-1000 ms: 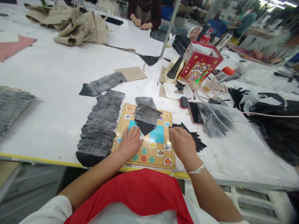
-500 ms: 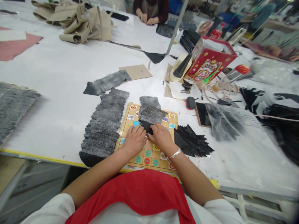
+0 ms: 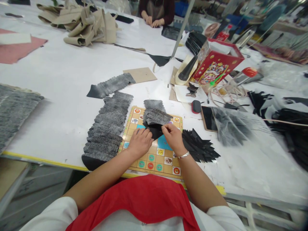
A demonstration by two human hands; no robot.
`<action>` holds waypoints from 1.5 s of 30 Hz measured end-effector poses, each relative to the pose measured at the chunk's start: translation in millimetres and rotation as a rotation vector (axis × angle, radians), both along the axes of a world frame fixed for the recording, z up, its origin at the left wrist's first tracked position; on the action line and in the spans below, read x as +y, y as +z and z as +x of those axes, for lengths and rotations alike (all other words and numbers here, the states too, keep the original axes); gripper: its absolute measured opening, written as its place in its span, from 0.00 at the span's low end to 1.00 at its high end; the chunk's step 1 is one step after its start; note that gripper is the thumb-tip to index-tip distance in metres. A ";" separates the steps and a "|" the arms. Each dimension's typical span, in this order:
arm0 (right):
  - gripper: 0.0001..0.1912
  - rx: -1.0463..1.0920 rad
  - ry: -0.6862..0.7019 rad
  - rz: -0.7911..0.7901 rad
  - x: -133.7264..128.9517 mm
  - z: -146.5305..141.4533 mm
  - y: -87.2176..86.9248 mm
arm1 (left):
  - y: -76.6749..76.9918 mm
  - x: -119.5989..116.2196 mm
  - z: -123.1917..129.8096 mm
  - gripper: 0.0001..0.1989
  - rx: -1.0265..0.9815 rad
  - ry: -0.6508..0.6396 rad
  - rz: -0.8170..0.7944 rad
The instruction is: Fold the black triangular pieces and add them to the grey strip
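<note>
A black leather-like piece (image 3: 156, 132) is between my two hands, over a yellow board printed as a game (image 3: 144, 173). My left hand (image 3: 141, 142) has its fingers closed together at the piece's left edge. On the opposite side, my right hand (image 3: 173, 138) pinches the edge between thumb and fingers and lifts it a little. Just beyond, overlapping grey-backed pieces (image 3: 156, 116) lie on the board. A long row of similar grey pieces (image 3: 103, 128) runs left of my left hand. Fanned black pointed pieces (image 3: 199, 146) lie beside my right wrist.
A red box (image 3: 214, 64) stands at the back right, near a phone-like dark object (image 3: 209, 118) partly under clear plastic. Tan folded material (image 3: 89, 27) is piled at the far left. A metal pole (image 3: 182, 29) rises mid-table. Another person's hands (image 3: 152, 22) rest across the table.
My right hand has moved right and slightly up, pulling the black piece's edge outward, so more of its dark face and the board's blue patch show. My left hand has stayed nearly still.
</note>
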State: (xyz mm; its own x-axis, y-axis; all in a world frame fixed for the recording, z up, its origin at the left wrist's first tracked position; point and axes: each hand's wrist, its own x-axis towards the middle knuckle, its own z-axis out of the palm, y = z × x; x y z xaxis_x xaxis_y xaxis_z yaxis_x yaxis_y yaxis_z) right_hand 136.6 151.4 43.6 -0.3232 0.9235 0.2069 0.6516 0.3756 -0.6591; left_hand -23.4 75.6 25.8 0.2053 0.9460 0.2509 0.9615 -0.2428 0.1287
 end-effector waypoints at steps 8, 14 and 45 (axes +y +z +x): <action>0.10 0.236 -0.113 0.003 10.5 8.8 12.2 | 4.3 22.4 13.6 0.11 0.051 0.118 -0.013; 0.11 0.311 -0.506 0.327 5.1 58.2 51.0 | 9.3 23.6 16.5 0.07 0.067 0.147 -0.020; 0.09 -0.499 0.265 0.142 -70.9 6.5 -6.3 | -0.9 -62.4 -2.8 0.19 0.010 -0.154 -0.058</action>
